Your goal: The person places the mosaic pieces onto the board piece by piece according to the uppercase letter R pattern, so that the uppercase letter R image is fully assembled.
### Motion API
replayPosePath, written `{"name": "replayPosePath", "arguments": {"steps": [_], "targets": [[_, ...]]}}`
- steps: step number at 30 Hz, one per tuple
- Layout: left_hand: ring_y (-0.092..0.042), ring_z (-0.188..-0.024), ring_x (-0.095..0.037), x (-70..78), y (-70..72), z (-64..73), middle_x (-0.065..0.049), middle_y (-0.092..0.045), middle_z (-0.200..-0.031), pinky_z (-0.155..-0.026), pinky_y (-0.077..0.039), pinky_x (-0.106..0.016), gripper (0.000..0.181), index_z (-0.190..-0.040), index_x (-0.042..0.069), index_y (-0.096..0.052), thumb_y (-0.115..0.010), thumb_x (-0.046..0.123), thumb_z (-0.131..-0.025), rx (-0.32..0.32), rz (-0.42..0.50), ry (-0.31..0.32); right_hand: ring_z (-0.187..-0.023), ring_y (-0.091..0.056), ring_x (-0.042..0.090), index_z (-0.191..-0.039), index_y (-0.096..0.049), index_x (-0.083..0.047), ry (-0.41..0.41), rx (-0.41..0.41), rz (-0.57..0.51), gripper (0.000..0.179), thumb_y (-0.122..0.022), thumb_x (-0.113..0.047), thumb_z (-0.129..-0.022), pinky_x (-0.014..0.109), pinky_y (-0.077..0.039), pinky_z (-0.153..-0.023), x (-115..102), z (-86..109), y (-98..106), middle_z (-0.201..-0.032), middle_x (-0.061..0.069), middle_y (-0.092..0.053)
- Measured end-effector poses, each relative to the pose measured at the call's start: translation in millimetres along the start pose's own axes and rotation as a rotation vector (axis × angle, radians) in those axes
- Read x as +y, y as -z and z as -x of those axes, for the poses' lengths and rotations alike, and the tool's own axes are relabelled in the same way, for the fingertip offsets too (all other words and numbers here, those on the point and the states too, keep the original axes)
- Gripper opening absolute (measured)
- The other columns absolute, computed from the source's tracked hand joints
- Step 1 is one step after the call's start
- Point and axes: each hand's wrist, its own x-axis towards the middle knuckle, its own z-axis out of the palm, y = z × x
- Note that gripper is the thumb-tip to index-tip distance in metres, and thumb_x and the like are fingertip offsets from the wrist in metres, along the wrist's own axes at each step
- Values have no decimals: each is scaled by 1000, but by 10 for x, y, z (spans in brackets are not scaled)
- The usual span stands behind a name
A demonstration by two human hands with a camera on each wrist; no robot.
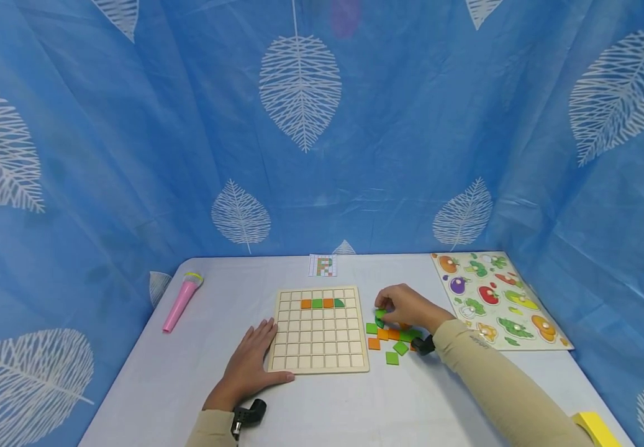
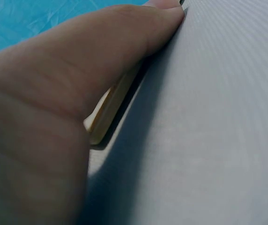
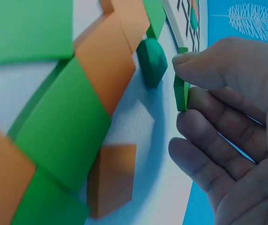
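Note:
A wooden grid board (image 1: 322, 347) lies on the white table, with a row of orange and light green square tiles ending in a dark green rounded piece (image 1: 339, 303) near its top. My left hand (image 1: 251, 363), fingers stretched out, rests at the board's lower left corner, thumb along the front edge. To the right of the board, my right hand (image 1: 408, 305) pinches a light green tile (image 3: 181, 89) between thumb and fingers, above a loose pile of tiles. Close by in the right wrist view are a dark green rounded piece (image 3: 152, 62) and an orange tile (image 3: 113, 180).
A small pattern card (image 1: 323, 265) lies behind the board. The vegetable puzzle board (image 1: 469, 323) is at the right, a pink toy microphone (image 1: 181, 303) at the left. Part of a yellow object (image 1: 595, 428) shows at the lower right. A blue leaf-patterned curtain (image 1: 366, 186) hangs behind.

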Motion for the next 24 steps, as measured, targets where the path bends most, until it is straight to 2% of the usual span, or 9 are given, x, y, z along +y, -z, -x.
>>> {"name": "replayPosePath", "arguments": {"steps": [9, 24], "targets": [[-23, -157, -28, 6, -1, 0, -10, -35, -168, -127, -14, -49, 130, -161, 4, -42, -68, 93, -69, 5, -8, -2, -86, -62, 14, -108, -76, -11, 29, 18, -4, 18, -83, -5, -92, 34, -58, -86, -80, -65, -68, -98, -5, -69], [-22, -157, -28, 35, 45, 11, -10, -34, -168, -127, -14, -49, 130, -162, 4, -40, -69, 91, -70, -4, -8, -3, -89, -64, 13, -107, -77, -11, 53, 38, -4, 18, -83, -5, -91, 36, -58, -86, -195, -139, -155, -100, -6, -70]]}}
